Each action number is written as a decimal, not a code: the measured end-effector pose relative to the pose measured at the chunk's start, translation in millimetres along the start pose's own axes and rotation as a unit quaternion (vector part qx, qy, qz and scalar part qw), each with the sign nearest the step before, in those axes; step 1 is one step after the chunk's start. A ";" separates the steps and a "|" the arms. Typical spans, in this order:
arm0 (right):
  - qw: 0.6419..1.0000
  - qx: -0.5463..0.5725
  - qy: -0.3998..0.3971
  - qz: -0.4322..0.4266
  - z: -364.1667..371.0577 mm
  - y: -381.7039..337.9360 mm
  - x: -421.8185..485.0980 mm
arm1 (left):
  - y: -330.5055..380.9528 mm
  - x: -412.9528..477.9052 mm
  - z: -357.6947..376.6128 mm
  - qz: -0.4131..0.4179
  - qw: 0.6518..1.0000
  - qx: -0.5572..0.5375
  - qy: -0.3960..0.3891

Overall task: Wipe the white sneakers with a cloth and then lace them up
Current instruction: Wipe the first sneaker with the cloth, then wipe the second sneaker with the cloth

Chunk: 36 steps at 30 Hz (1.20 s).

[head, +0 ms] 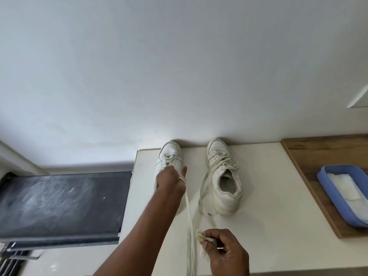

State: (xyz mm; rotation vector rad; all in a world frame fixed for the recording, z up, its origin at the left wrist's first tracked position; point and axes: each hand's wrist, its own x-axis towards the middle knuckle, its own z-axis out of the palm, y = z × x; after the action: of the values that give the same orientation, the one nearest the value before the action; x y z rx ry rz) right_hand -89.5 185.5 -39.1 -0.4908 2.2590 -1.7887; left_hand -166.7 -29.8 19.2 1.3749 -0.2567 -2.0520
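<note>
At the near table edge: right hand (227,253) pinches a crumpled off-white cloth (201,236) between thumb and curled fingers.
Beside the cloth: long cream lace ends (189,216) run up the white tabletop (264,196) to the left hand.
Left hand (169,181): fingers curled over the back of the left white leather sneaker (169,154), thumb stuck out.
Right white sneaker (225,188): upright, near its mate but apart, laces loose and trailing.
Far right: blue plastic tray (326,188) holding a white pad, on a wooden board (306,156).
</note>
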 end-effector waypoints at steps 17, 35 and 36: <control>0.993 0.006 0.006 0.118 -2.5 -21.1 -1.1 | -14.9 -130.2 -36.4 0.377 0.735 0.466 -0.317; 0.983 -0.040 -0.046 0.173 -18.9 -19.7 -2.2 | -101.7 -68.0 10.0 0.377 0.214 0.879 -0.198; 0.983 -0.025 -0.041 0.179 -21.5 -21.2 -2.3 | -91.6 -67.8 9.4 0.374 0.247 0.871 -0.200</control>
State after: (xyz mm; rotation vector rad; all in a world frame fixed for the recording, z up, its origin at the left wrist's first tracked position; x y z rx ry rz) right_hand -92.7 201.4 -13.6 -0.1478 2.1733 -1.5086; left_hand -195.5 80.4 29.4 0.7328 -3.2532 -0.3079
